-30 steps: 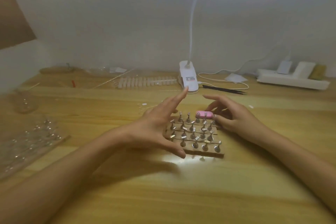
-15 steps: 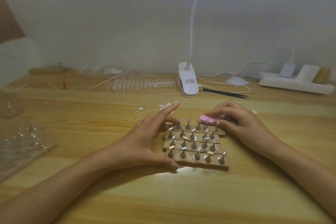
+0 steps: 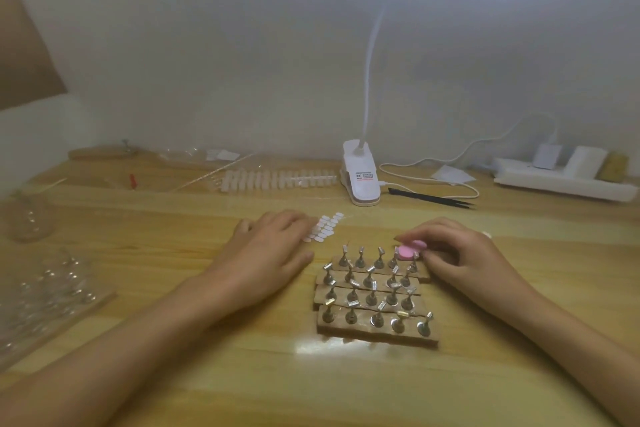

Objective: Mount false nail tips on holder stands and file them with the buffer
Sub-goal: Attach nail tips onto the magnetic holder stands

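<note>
R hand [image 3: 460,263] pinches pink buffer [image 3: 410,250] by stands [image 3: 375,291]; L hand [image 3: 270,253] prob. touching tips [image 3: 323,229].

Four wooden strips [image 3: 377,333] are lying side by side near the bench's front edge, each carrying five holder stands [image 3: 372,298], so twenty are standing in all. One pink buffer [image 3: 410,250] is showing. Two hands are showing: the left hand [image 3: 266,260] and the right hand [image 3: 460,260]. The small white ovals [image 3: 323,229] are clustering too tightly to count. Along the back edge, one clip lamp [image 3: 360,177], one pair of black tweezers [image 3: 429,198] and one power strip [image 3: 561,180] are resting.
</note>
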